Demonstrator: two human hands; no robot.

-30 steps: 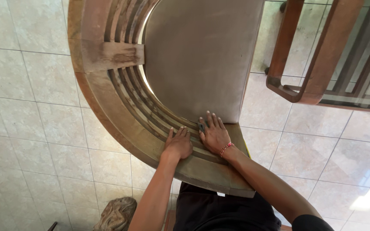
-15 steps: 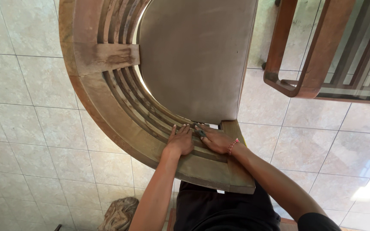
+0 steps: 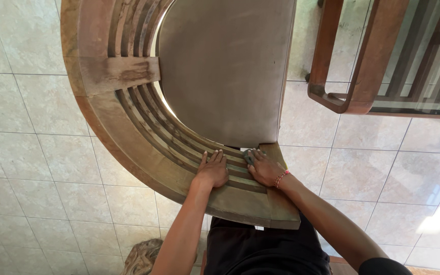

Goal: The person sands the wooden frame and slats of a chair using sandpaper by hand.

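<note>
A curved wooden chair frame [image 3: 128, 153] with several slats wraps around a grey seat cushion [image 3: 225, 71]. My left hand [image 3: 212, 170] lies flat on the slats near the frame's end, fingers spread and pointing up, holding nothing. Just to its right, my right hand [image 3: 265, 168], with a red bracelet at the wrist, points left and presses a small grey pad [image 3: 248, 154] against the wood beside the cushion's lower corner. Most of the pad is hidden under the fingers.
A second wooden frame with dark slats [image 3: 373, 61] stands at the upper right. Pale floor tiles [image 3: 26, 168] surround the chair. My dark-clothed lap [image 3: 266, 249] is below the chair, and a brownish object [image 3: 141, 257] lies on the floor at the bottom left.
My right hand has turned from fingers-up to pointing left and slid toward the cushion's corner. The left hand stayed on the slats.
</note>
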